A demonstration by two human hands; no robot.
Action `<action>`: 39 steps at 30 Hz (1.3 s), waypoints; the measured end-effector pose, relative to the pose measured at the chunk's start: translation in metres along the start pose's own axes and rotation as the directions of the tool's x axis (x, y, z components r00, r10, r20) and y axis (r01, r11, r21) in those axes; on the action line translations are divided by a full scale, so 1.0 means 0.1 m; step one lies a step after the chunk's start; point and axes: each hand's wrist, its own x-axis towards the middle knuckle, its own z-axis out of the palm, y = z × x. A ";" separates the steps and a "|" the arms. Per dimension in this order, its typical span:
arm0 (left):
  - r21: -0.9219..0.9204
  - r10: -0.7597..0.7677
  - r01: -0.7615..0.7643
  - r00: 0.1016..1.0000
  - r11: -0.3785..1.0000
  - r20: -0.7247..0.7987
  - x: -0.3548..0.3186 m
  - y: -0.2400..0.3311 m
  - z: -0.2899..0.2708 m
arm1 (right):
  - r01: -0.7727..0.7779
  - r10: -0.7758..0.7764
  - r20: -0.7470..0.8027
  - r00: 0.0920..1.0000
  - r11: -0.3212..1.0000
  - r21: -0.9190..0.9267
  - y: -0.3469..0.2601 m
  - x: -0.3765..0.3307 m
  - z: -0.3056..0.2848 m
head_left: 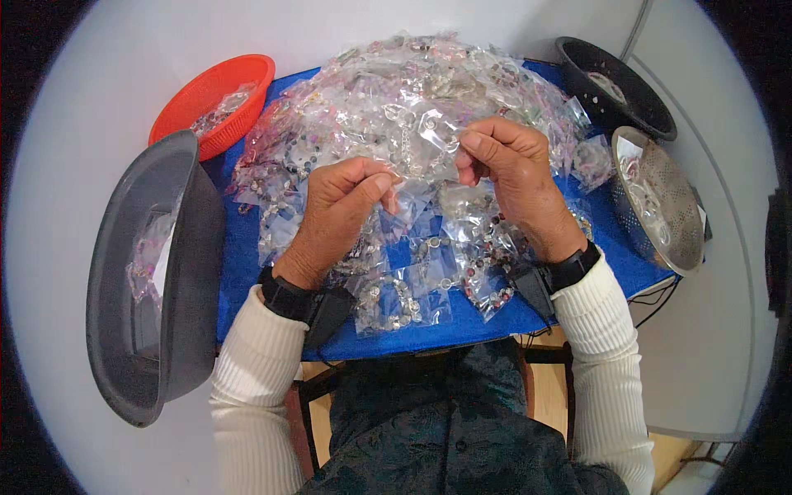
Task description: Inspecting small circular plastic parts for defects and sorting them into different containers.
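Observation:
Above a big heap of clear packets, a small clear plastic bag (434, 125) catches the light, with silvery jewellery showing in or just behind it. My right hand (510, 158) pinches the bag's right side between thumb and fingers. On the other side, my left hand (345, 198) is closed in a pinch, its fingertips seemingly at the lower left edge of the bag. Beneath both hands spreads the heap of bagged jewellery (355, 99), with beaded bracelets and chains inside. Nearest me lies a packet with a pale beaded bracelet (386, 304).
A red plastic basket (262, 78) and a deep grey basin (194, 330) stand at the left, both with packets inside. To the right are a black basket (660, 115) and a perforated metal colander (691, 223) holding packets. Blue cloth (396, 345) covers the table; cables hang by its right edge.

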 end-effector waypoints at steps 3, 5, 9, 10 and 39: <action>-0.023 -0.003 0.003 1.000 1.000 -0.010 0.00 -0.01 0.00 | -0.005 0.005 0.002 1.000 1.000 -0.002 -0.01 0.00 0.00; -0.054 -0.018 0.017 1.000 0.998 -0.013 0.00 -0.02 0.00 | -0.017 0.017 0.008 1.000 1.000 -0.001 -0.01 0.00 -0.01; -0.084 -0.029 0.028 1.000 0.996 -0.013 0.00 -0.04 -0.01 | -0.046 0.046 0.021 0.999 0.999 0.001 -0.01 0.01 -0.03; -0.092 -0.031 0.030 0.999 0.995 -0.013 0.00 -0.04 -0.01 | -0.052 0.052 0.024 0.998 0.999 -0.001 -0.01 0.01 -0.03; -0.080 0.039 -0.050 0.990 0.995 -0.135 -0.04 -0.01 -0.02 | 0.031 0.004 0.166 0.986 0.978 -0.208 -0.02 -0.05 0.07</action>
